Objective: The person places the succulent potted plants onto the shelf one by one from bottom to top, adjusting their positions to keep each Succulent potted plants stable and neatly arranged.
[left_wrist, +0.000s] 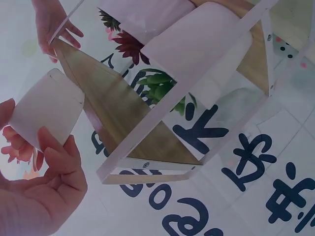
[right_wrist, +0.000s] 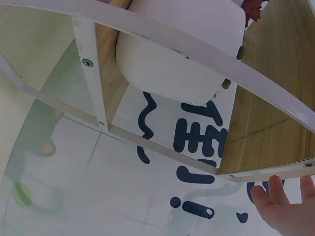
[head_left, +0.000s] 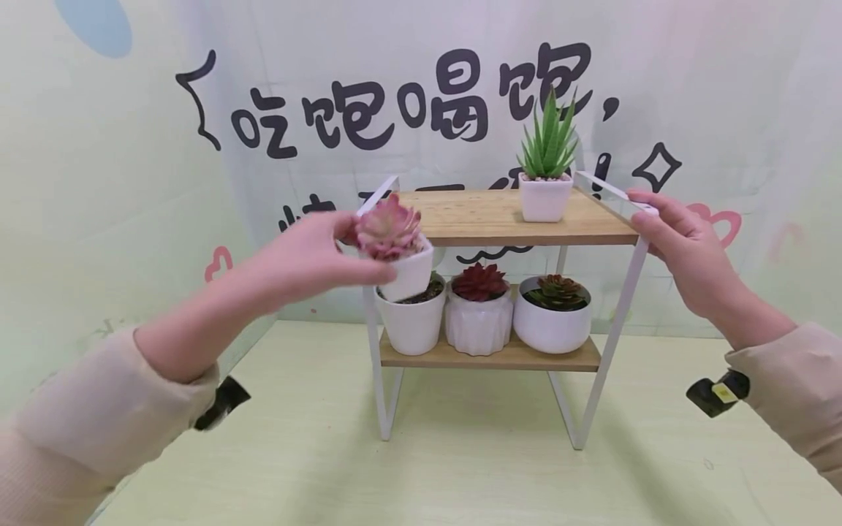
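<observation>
My left hand (head_left: 309, 252) holds a white pot with a pink succulent (head_left: 389, 228), thumb on the near side. The pot tilts at the left front corner of a two-tier shelf (head_left: 454, 237), in front of the upper board's edge. In the left wrist view, fingers and thumb grip the white pot (left_wrist: 49, 105), its base turned up to the camera. My right hand (head_left: 691, 252) grips the white metal frame (head_left: 618, 191) at the shelf's upper right front corner. In the right wrist view, the right hand's fingertips (right_wrist: 277, 189) lie along that rail.
A spiky green plant in a square white pot (head_left: 546, 199) stands at the upper board's right. Along the lower board stand a white pot (head_left: 413, 325), a ribbed pot with a dark red succulent (head_left: 479, 325) and a round bowl pot (head_left: 552, 326). A printed wall hanging (head_left: 427, 44) is behind.
</observation>
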Motion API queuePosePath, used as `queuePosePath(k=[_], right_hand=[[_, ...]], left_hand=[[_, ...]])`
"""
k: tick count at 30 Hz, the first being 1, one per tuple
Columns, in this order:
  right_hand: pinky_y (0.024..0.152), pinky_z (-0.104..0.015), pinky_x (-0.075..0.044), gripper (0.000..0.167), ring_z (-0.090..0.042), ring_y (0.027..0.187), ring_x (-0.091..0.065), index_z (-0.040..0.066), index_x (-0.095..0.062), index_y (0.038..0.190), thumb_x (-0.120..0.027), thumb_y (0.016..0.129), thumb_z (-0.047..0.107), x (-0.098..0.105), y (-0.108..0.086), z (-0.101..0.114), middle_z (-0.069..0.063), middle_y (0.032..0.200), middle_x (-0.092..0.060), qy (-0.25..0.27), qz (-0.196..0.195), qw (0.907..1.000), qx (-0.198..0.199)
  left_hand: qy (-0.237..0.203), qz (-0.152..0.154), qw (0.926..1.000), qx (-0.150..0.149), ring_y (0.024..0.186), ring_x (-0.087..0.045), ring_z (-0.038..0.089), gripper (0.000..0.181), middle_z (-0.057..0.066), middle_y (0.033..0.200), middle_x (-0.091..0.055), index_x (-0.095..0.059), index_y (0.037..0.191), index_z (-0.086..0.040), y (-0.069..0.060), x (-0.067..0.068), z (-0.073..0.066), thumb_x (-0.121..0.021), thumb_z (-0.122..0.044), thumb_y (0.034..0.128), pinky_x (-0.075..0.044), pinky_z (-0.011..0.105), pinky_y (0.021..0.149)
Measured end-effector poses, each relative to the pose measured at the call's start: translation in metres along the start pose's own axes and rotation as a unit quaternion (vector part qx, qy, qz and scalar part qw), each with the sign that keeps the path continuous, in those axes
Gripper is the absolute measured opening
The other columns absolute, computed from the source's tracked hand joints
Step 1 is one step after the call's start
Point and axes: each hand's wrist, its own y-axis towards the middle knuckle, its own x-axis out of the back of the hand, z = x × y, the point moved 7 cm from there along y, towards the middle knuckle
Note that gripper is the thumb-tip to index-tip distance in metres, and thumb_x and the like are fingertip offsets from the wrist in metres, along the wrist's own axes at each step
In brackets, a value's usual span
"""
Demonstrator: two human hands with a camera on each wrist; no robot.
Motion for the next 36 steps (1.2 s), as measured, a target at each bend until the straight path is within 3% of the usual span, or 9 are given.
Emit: queuePosePath(k=[2, 6, 10, 14, 20, 27, 31, 36], right_hand=[[0.079, -0.016, -0.038, 0.031, -0.011, 0.104, -0.039, 0.020, -0.058, 0.123, -0.049, 0.094, 0.011, 0.000, 0.000, 0.000, 0.006, 0.118, -0.044, -0.001, 0.000, 1.0000, 0.003], [0.078, -0.015, -0.039, 0.031, -0.011, 0.104, -0.039, 0.020, -0.057, 0.123, -0.048, 0.094, 0.011, -0.001, 0.000, 0.000, 0.006, 0.118, -0.044, -0.003, 0.000, 1.0000, 0.005], [0.079, -0.015, -0.039, 0.032, -0.011, 0.104, -0.040, 0.019, -0.058, 0.123, -0.048, 0.094, 0.010, 0.000, 0.000, 0.000, 0.005, 0.117, -0.045, 0.006, 0.001, 1.0000, 0.007], [0.079, -0.015, -0.039, 0.032, -0.011, 0.104, -0.040, 0.019, -0.058, 0.123, -0.048, 0.094, 0.010, 0.001, 0.000, -0.001, 0.005, 0.117, -0.045, 0.009, 0.001, 0.9999, 0.006], [0.078, -0.014, -0.040, 0.031, -0.012, 0.104, -0.040, 0.019, -0.058, 0.123, -0.049, 0.094, 0.011, -0.001, 0.000, 0.000, 0.005, 0.117, -0.046, 0.001, 0.003, 0.9999, 0.011], [0.077, -0.014, -0.040, 0.031, -0.012, 0.105, -0.039, 0.020, -0.057, 0.123, -0.050, 0.094, 0.015, 0.000, -0.001, -0.001, 0.005, 0.117, -0.045, -0.018, -0.005, 0.9998, 0.005], [0.078, -0.014, -0.040, 0.030, -0.013, 0.106, -0.039, 0.021, -0.058, 0.123, -0.051, 0.093, 0.016, 0.000, -0.001, -0.001, 0.006, 0.118, -0.045, -0.027, -0.013, 0.9996, 0.001], [0.078, -0.015, -0.040, 0.031, -0.013, 0.107, -0.039, 0.021, -0.057, 0.123, -0.051, 0.093, 0.017, 0.001, -0.002, -0.001, 0.006, 0.118, -0.045, -0.024, -0.016, 0.9996, 0.001]], left_hand=[[-0.013, -0.003, 0.9999, 0.002, 0.089, -0.055, 0.023, 0.051, 0.010, 0.107, -0.058, -0.051, 0.119, -0.005, 0.008, 0.005, -0.010, -0.069, -0.031, 0.0787, -0.045, 0.037, 0.079], [-0.049, -0.011, 0.9988, 0.003, 0.077, -0.052, 0.019, 0.047, 0.009, 0.105, -0.057, -0.050, 0.120, -0.005, 0.029, 0.010, -0.023, -0.066, -0.026, 0.0815, -0.044, 0.027, 0.066], [-0.053, -0.025, 0.9981, 0.018, 0.075, -0.049, 0.018, 0.045, 0.007, 0.103, -0.056, -0.051, 0.119, -0.008, 0.049, 0.010, -0.030, -0.065, -0.031, 0.0827, -0.042, 0.023, 0.058], [-0.062, -0.032, 0.9969, 0.035, 0.080, -0.048, 0.019, 0.043, 0.004, 0.102, -0.053, -0.050, 0.119, -0.011, 0.065, 0.005, -0.034, -0.063, -0.033, 0.0847, -0.041, 0.024, 0.058], [-0.110, -0.023, 0.9929, 0.040, 0.071, -0.042, 0.015, 0.039, 0.001, 0.100, -0.051, -0.052, 0.120, -0.012, 0.085, -0.009, -0.039, -0.062, -0.030, 0.0865, -0.035, 0.020, 0.049], [-0.097, -0.009, 0.9938, 0.053, 0.063, -0.041, 0.012, 0.037, 0.001, 0.093, -0.049, -0.054, 0.118, -0.012, 0.099, -0.021, -0.036, -0.061, -0.033, 0.0874, -0.035, 0.021, 0.049], [-0.112, -0.007, 0.9921, 0.056, 0.051, -0.034, 0.011, 0.034, 0.003, 0.086, -0.045, -0.054, 0.117, -0.012, 0.102, -0.025, -0.032, -0.059, -0.031, 0.0889, -0.031, 0.021, 0.048], [-0.130, -0.013, 0.9894, 0.062, 0.048, -0.033, 0.009, 0.027, 0.002, 0.081, -0.042, -0.051, 0.111, -0.009, 0.105, -0.027, -0.030, -0.055, -0.028, 0.0914, -0.028, 0.020, 0.046]])
